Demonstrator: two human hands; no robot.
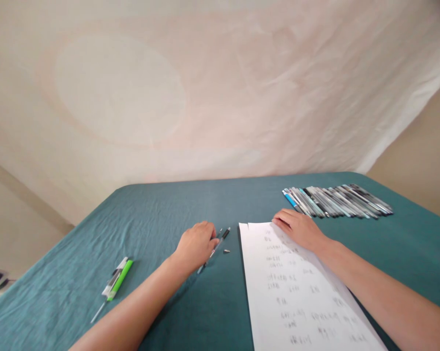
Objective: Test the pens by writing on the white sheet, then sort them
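Note:
On the cloth, a clear pen [224, 234] with a dark grip lies slanted beside my left hand [200, 243]. The fingers of that hand are curled, and thumb and fingertips meet the pen's barrel; part of the grip is hidden. Close by is a small metal pen tip [226, 251], with another tiny piece [221, 230] near the fingers. My right hand [296, 228] rests on the top edge of a stack of white paper [278, 297] covered in handwriting, its fingers stretched out to the left.
Many pens lie side by side in a row [337, 201] at the back right. A bright green highlighter [120, 280], a white and clear pen part [114, 277] and a thin refill [98, 312] lie at left. A teal cloth [176, 202] covers the table; a pale sheet [220, 97] hangs behind.

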